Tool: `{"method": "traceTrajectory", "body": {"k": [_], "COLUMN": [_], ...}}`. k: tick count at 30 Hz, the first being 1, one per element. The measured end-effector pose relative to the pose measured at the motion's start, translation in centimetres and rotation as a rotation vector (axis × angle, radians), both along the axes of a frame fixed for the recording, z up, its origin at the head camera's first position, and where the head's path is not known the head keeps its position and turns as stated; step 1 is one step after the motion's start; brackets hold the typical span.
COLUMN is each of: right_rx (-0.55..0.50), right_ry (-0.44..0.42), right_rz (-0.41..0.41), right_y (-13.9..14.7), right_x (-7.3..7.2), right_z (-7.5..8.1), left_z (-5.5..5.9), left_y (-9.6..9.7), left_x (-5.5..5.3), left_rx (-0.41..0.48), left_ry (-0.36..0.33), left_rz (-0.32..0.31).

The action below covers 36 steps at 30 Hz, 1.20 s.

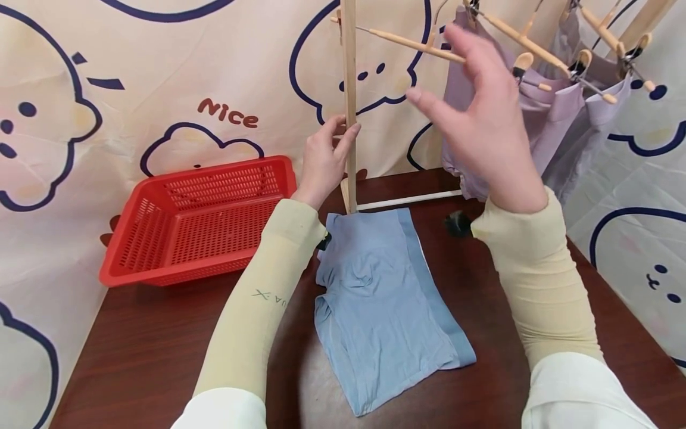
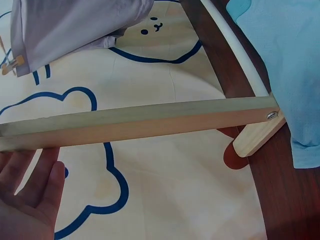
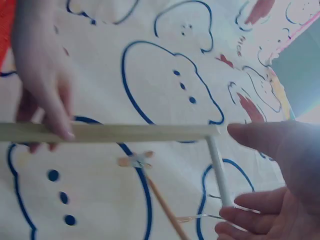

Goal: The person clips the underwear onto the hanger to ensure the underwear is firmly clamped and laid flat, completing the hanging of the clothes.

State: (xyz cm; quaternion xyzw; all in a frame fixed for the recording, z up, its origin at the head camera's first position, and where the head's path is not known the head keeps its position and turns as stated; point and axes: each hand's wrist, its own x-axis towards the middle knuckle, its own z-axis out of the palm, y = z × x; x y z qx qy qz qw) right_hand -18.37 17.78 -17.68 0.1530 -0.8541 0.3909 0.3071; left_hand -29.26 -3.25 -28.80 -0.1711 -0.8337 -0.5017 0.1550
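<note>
My left hand [image 1: 328,156] holds the upright wooden post [image 1: 349,77] of a small clothes rack, its thumb on one side and fingers on the other. My right hand [image 1: 490,119] is raised, its thumb and fingers spread apart. Close by it, a bare wooden clip hanger [image 1: 402,42] hangs from the rack; in the right wrist view my fingers [image 3: 260,210] overlap the hanger's hook near the rack's white top bar [image 3: 218,172]. Light blue boxer briefs [image 1: 380,298] lie flat on the table below the hands, at the foot of the post.
A red plastic basket [image 1: 136,238] sits on the dark wooden table [image 1: 145,351] at the left. Mauve and grey garments [image 1: 541,113] hang from clip hangers at the right. A cartoon-print cloth [image 1: 225,65] backs the table, with the rack's white bottom bar [image 1: 409,200] before it.
</note>
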Motion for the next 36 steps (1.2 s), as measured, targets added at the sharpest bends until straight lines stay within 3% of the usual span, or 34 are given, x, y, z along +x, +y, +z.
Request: {"method": "traceTrajectory", "body": {"k": [6,13,16,23,29,36], "right_rx": [0.035,0.253,0.32,0.368,0.319,0.136], "right_ry": [-0.083,-0.214,-0.223,-0.193,-0.191,-0.217], "right_rz": [-0.14,-0.27,-0.281,-0.276,-0.259,-0.199], "right_y": [0.0,0.1,0.0,-0.3,-0.4,-0.1], "right_x": [-2.2,-5.2,-6.3,-7.7,-8.2,-8.5], "right_z": [2.7,3.8,3.9,3.8,3.7,3.6], "left_z": [0.0,0.0,-0.1,0.0,0.1,0.1], "left_y": [0.0,0.0,-0.1,0.0,0.0,0.3], "left_x": [0.0,0.0,0.0,-0.1,-0.2,-0.2], "left_rx": [-0.001,0.002,-0.001,-0.003,-0.002,-0.007], "left_ry": [-0.009,-0.005,-0.004,-0.002,0.002,-0.001], "left_rz": [0.007,0.008,0.012,0.013,0.009,0.003]}}
